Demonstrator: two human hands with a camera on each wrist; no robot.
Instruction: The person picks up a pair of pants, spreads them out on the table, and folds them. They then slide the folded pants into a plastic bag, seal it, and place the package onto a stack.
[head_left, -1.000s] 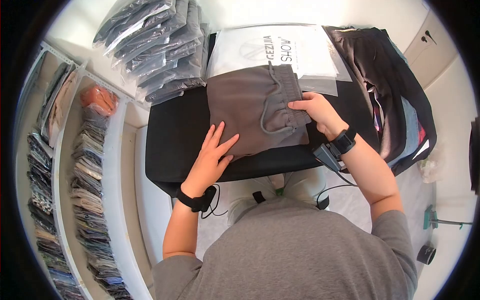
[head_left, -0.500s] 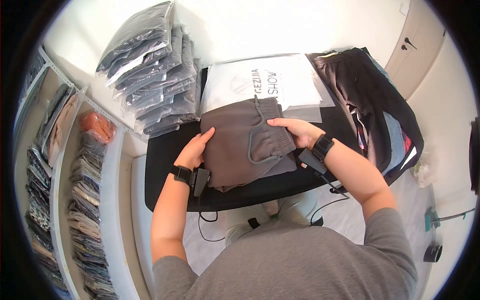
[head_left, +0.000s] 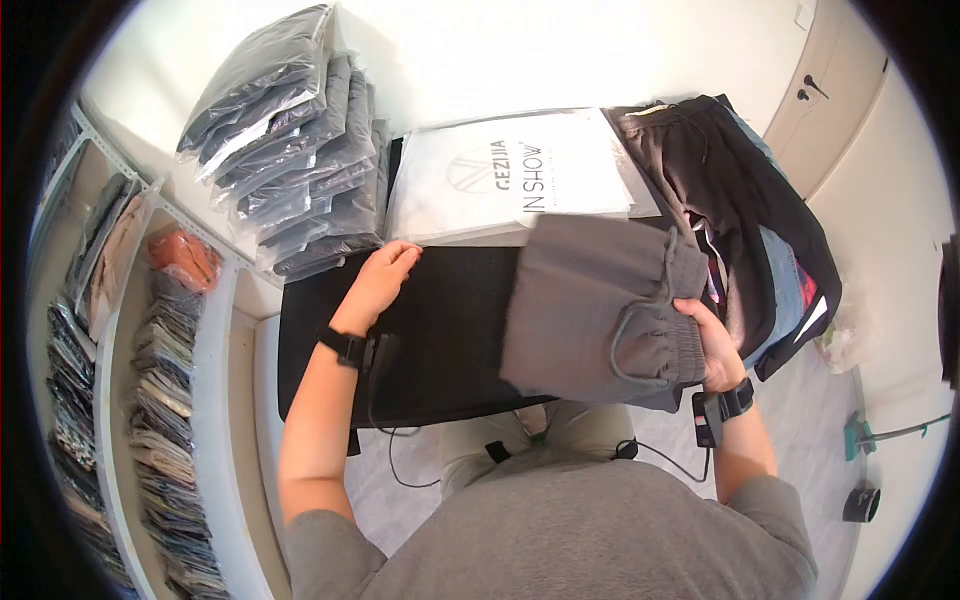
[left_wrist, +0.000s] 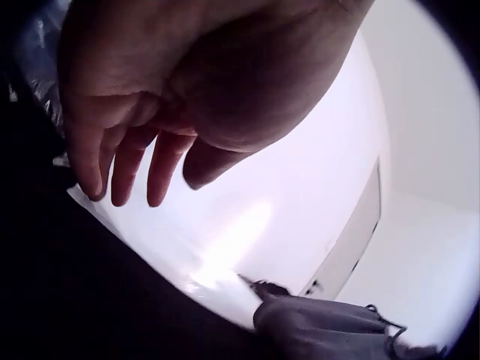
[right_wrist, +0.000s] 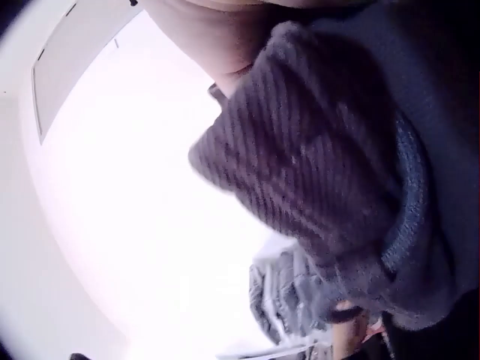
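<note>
Folded dark grey drawstring trousers (head_left: 590,315) hang from my right hand (head_left: 718,345), which grips them at the elastic waistband, thumb on top. They are held over the right front part of the black table (head_left: 440,330). The ribbed waistband (right_wrist: 300,157) and its grey cord (right_wrist: 411,195) fill much of the right wrist view. My left hand (head_left: 378,285) holds nothing. Its fingers (left_wrist: 124,176) hang loosely bent near the front edge of the white printed plastic bags (head_left: 450,165).
A tall stack of garments in clear bags (head_left: 300,160) stands at the back left. Dark trousers and other clothes (head_left: 745,190) are heaped on the right. Shelves (head_left: 115,330) packed with folded garments line the left. Cables (head_left: 405,480) dangle before the body.
The trousers have moved right in my right hand, baring the table's middle. My left hand has let go of their left edge and stays on the left, near the bags.
</note>
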